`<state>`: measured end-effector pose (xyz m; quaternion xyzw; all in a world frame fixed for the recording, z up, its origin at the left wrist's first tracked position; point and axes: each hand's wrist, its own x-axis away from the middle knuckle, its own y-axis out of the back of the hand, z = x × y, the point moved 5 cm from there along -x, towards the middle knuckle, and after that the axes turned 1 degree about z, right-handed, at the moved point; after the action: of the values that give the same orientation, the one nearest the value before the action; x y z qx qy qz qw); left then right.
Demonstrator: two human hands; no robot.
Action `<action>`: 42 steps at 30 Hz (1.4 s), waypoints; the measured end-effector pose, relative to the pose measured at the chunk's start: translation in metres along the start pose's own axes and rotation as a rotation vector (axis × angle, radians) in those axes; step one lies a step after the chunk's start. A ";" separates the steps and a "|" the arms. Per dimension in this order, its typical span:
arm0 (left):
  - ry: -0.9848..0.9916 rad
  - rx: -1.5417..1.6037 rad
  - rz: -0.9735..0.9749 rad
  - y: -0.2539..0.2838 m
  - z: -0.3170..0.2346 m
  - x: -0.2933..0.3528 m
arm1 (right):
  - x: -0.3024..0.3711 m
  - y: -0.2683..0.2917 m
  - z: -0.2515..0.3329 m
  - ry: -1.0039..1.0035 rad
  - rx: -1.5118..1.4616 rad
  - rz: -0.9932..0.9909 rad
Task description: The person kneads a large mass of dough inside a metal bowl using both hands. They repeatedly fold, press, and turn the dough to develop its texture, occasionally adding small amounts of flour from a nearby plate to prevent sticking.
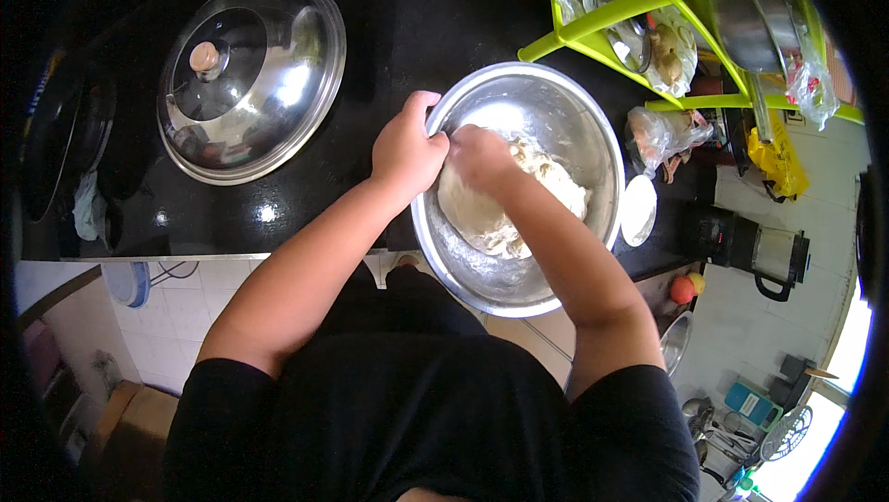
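Note:
A shiny metal bowl (607, 164) stands at the counter's front edge, its near side jutting past it. Inside lies a pale, lumpy mass of dough (556, 182), with smears of it on the bowl wall. My left hand (407, 150) is closed on the bowl's left rim, thumb pointing toward the inside. Down in the bowl, my right hand (482, 159) presses at the left part of the dough with its fingers curled in; it is blurred by motion and its fingertips are hidden.
A domed metal and glass lid (306, 94) rests on the black counter (370, 67) to the left. Right of the bowl are a white round dish (639, 210) and a plastic bag (667, 136). A green rack (593, 30) rises at the far right, with a blender (773, 257) beyond.

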<state>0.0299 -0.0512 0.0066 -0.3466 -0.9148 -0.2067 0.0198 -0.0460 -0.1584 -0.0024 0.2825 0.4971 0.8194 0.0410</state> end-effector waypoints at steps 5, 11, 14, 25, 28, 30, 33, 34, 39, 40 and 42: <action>-0.085 0.034 -0.059 -0.001 0.004 -0.001 | 0.036 -0.023 0.023 0.428 0.226 0.485; -0.066 -0.002 -0.050 -0.001 0.002 -0.005 | -0.004 0.034 -0.016 -0.253 -0.333 0.235; -0.087 0.007 -0.053 -0.003 0.005 -0.009 | -0.001 0.004 -0.001 0.033 -0.107 0.035; -0.094 0.214 -0.048 -0.005 0.015 -0.007 | 0.178 0.029 -0.077 0.249 0.134 -0.274; -0.062 0.234 -0.014 -0.002 0.006 -0.004 | 0.170 0.017 -0.096 -0.002 -0.091 -0.171; -0.084 0.181 -0.024 -0.004 0.014 -0.008 | 0.148 0.005 -0.102 -0.091 -0.185 -0.051; -0.108 0.177 -0.027 -0.005 0.011 -0.011 | 0.141 0.001 -0.100 -0.108 -0.059 0.072; -0.116 0.156 -0.017 -0.009 0.014 -0.013 | 0.151 0.009 -0.102 -0.072 -0.131 0.145; -0.075 0.048 -0.031 -0.001 0.008 -0.010 | 0.202 0.114 -0.051 -0.028 -0.118 0.341; -0.077 0.051 -0.042 0.002 0.008 -0.009 | 0.208 0.134 -0.043 -0.157 -0.034 0.256; -0.079 0.071 -0.045 0.002 0.008 -0.008 | 0.214 0.165 -0.036 -0.141 -0.268 -0.107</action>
<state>0.0383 -0.0519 -0.0017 -0.3330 -0.9291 -0.1608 -0.0087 -0.2082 -0.1955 0.2139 0.3042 0.3936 0.8532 0.1566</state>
